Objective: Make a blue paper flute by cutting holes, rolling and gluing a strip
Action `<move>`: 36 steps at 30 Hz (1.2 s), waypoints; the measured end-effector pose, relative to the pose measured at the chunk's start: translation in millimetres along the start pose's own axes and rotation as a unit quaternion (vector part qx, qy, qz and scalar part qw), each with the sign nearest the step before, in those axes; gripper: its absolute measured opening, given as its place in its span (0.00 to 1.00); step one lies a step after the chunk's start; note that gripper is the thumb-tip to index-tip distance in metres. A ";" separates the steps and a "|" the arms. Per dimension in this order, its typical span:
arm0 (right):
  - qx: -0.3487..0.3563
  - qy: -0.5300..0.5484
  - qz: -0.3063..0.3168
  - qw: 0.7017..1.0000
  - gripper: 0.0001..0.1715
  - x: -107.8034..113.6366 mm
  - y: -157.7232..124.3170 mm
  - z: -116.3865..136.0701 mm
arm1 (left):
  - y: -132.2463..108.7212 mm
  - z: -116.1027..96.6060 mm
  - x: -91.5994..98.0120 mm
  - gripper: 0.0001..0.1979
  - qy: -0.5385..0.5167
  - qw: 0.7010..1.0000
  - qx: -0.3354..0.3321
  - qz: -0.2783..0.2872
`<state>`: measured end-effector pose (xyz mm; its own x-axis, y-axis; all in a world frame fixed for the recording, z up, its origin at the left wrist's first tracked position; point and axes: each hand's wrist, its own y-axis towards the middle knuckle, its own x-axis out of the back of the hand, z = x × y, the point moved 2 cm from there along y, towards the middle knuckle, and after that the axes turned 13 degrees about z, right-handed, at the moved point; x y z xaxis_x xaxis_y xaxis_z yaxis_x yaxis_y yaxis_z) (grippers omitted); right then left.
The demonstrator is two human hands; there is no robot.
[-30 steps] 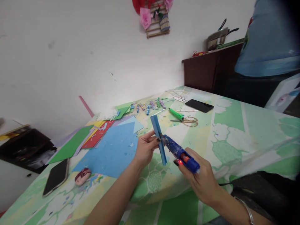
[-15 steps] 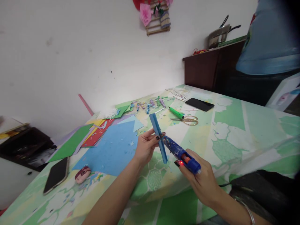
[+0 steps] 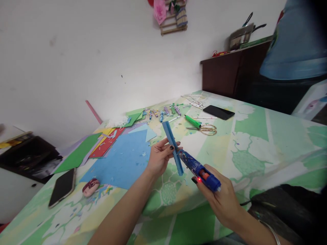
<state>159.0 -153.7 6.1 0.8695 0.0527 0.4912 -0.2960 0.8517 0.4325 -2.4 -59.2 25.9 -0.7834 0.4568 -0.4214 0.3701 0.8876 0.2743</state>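
Between the thumb and fingers of my left hand (image 3: 160, 157) is a narrow folded strip of blue paper (image 3: 168, 132), held tilted above the table. My right hand (image 3: 221, 195) is wrapped round a blue hot glue gun (image 3: 195, 165) with a small red light lit on it. The gun's nozzle meets the strip at about its middle, close to my left fingertips; whether glue is coming out cannot be made out. Under and left of my left hand lies a large blue sheet (image 3: 122, 161) with paper scraps on it.
Gold-handled scissors (image 3: 208, 129), a green utility knife (image 3: 192, 121) and a black phone (image 3: 219, 112) lie at the back right. Several curled paper pieces (image 3: 161, 117) sit at the back. Coloured sheets (image 3: 79, 153), another phone (image 3: 62, 188) and a pink case (image 3: 90, 188) are left. A person (image 3: 293, 44) stands right.
The view has shifted slightly. My left hand keeps its hold on the blue strip, and the glue gun's nozzle stays at the strip with barely any visible movement.
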 end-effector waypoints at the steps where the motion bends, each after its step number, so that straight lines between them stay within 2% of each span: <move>1: -0.002 0.003 0.001 1.000 0.09 -0.7 -0.9 -0.5 | -0.2 -0.6 -0.3 0.16 -0.002 1.000 -0.002 -0.001; 10: 0.011 0.012 0.009 1.000 0.08 -3.9 -6.1 -2.1 | 1.2 -1.4 -1.8 0.15 -0.009 1.000 0.003 -0.020; 14: 0.025 0.022 0.016 0.999 0.02 -1.9 -3.9 2.0 | 1.2 -0.8 -2.6 0.15 -0.020 0.999 0.003 -0.024; 21: 0.036 0.015 0.016 0.999 0.06 -2.4 2.7 4.2 | 0.9 0.9 -0.7 0.17 -0.025 0.999 0.007 -0.032; 25: 0.020 0.001 0.017 1.000 0.03 -3.5 3.5 2.9 | 0.6 0.5 0.8 0.17 -0.015 0.999 0.008 -0.033; 29: 0.004 0.007 0.025 1.000 0.06 -4.5 -0.3 0.8 | 0.2 -0.4 0.2 0.16 -0.005 0.999 0.007 -0.033; 36: -0.023 0.022 0.046 0.998 0.04 -7.4 -10.1 -5.7 | 1.0 -0.1 0.5 0.15 0.002 1.000 0.001 -0.028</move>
<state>157.8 -159.7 -6.2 0.8559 0.1542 0.4936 -0.3583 0.8651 0.3510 -2.5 -58.2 26.0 -0.8043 0.4070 -0.4330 0.3271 0.9115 0.2492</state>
